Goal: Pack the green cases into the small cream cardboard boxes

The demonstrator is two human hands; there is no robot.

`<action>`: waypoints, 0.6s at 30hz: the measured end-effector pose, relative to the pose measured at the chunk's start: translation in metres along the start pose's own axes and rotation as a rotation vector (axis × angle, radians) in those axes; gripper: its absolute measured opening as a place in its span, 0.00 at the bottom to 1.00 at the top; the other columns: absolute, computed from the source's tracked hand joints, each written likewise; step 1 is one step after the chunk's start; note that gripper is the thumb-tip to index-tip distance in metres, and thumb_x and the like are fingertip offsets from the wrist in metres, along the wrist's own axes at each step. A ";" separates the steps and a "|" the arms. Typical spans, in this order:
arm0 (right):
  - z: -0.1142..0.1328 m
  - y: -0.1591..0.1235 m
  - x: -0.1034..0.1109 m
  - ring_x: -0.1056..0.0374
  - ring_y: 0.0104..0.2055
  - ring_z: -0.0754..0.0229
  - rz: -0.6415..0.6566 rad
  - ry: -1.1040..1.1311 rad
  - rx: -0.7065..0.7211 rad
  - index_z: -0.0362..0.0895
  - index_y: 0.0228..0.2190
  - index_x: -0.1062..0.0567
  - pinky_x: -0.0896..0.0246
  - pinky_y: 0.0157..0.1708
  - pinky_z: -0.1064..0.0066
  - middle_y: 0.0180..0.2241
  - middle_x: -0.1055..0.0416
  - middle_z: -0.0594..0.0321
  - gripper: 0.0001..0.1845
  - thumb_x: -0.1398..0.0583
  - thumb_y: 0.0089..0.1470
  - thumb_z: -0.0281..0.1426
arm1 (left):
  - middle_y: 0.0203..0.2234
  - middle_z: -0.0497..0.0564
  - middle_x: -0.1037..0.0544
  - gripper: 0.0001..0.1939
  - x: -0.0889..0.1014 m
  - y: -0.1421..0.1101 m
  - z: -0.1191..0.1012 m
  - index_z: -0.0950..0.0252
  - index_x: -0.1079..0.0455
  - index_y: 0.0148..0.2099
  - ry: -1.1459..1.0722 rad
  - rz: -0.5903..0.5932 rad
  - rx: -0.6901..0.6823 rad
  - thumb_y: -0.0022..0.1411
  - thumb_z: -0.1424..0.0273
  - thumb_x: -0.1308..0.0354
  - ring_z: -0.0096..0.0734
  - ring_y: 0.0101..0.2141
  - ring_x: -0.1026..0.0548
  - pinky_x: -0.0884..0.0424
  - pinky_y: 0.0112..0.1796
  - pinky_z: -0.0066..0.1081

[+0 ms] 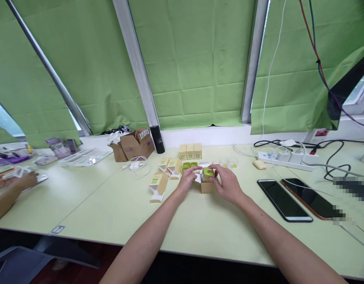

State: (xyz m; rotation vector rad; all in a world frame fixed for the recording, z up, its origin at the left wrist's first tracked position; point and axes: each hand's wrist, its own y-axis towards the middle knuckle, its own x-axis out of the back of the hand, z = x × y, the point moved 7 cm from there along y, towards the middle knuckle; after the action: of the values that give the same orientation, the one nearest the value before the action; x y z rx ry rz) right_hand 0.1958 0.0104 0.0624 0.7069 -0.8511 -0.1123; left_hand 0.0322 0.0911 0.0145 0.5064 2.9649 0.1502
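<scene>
My right hand (227,184) pinches a small green-capped jar (208,173) over an open tan carton (207,187) on the pale green table (116,205). My left hand (187,180) touches the carton's white flap from the left, fingers curled. Several opened tan cartons (159,184) with green labels lie to the left. Three closed cartons (190,151) stand in a row behind. More green jars (189,166) sit just behind my hands.
Two phones (284,199) lie at the right, near a power strip (284,159) with cables. A brown cardboard box (133,146) and a black cylinder (157,139) stand at the back. Another person's hand (26,180) rests at the far left.
</scene>
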 end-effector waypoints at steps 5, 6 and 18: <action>-0.002 -0.001 -0.007 0.29 0.42 0.48 0.046 -0.011 0.021 0.48 0.49 0.31 0.40 0.45 0.58 0.42 0.23 0.56 0.15 0.42 0.59 0.29 | 0.35 0.54 0.15 0.28 0.000 0.000 -0.001 0.66 0.21 0.48 0.018 -0.002 -0.005 0.41 0.73 0.44 0.39 0.34 0.21 0.29 0.39 0.33; -0.003 -0.002 -0.007 0.30 0.42 0.48 0.049 -0.008 0.023 0.48 0.48 0.30 0.40 0.45 0.59 0.42 0.23 0.56 0.15 0.41 0.58 0.29 | 0.35 0.54 0.15 0.28 0.001 0.000 -0.001 0.66 0.21 0.48 0.021 -0.005 -0.005 0.41 0.73 0.44 0.39 0.34 0.21 0.29 0.40 0.33; 0.007 -0.002 -0.009 0.31 0.45 0.49 0.030 -0.001 0.107 0.50 0.44 0.27 0.39 0.44 0.61 0.43 0.22 0.58 0.10 0.44 0.63 0.27 | 0.35 0.54 0.16 0.28 0.000 -0.001 -0.003 0.66 0.20 0.47 0.015 -0.020 -0.012 0.41 0.75 0.45 0.37 0.34 0.21 0.30 0.39 0.32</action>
State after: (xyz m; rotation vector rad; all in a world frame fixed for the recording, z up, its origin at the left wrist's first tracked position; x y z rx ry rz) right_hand 0.1853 0.0081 0.0586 0.7935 -0.8737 -0.0404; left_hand 0.0317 0.0900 0.0173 0.4765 2.9804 0.1702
